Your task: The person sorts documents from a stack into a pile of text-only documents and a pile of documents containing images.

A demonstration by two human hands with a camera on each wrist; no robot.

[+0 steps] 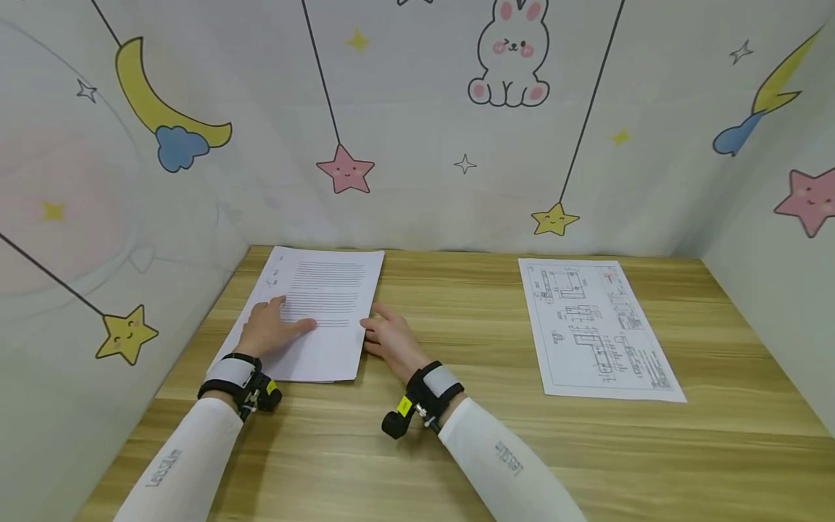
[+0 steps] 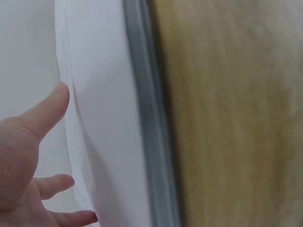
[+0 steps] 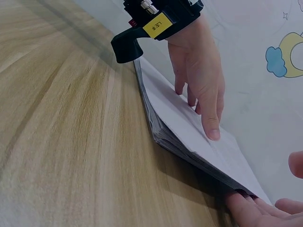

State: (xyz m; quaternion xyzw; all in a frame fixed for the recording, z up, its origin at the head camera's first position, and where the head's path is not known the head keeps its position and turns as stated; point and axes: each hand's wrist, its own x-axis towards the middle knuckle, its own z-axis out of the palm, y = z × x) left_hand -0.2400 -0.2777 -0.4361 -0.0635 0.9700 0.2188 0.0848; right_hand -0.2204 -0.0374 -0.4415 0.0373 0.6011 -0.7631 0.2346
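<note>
A thick stack of printed paper point(image 1: 333, 283) lies on the left side of the table, its top sheet covered with lines of text. My left hand point(image 1: 269, 330) rests on the stack's left part with thumb and fingers spread. At the stack's right edge is my right hand point(image 1: 394, 339). In the right wrist view, right-hand fingers point(image 3: 248, 208) reach against and partly under that edge, which is lifted a little off the table. The right thumb point(image 3: 296, 164) stays apart from the paper. Fingertips under the edge are hidden.
A single sheet with technical drawings point(image 1: 587, 326) lies flat on the right side of the wood-grain table point(image 1: 457, 449). Curtain-like walls point(image 1: 417, 101) with cartoon prints enclose the table at the back and both sides. Each wrist wears a strapped camera.
</note>
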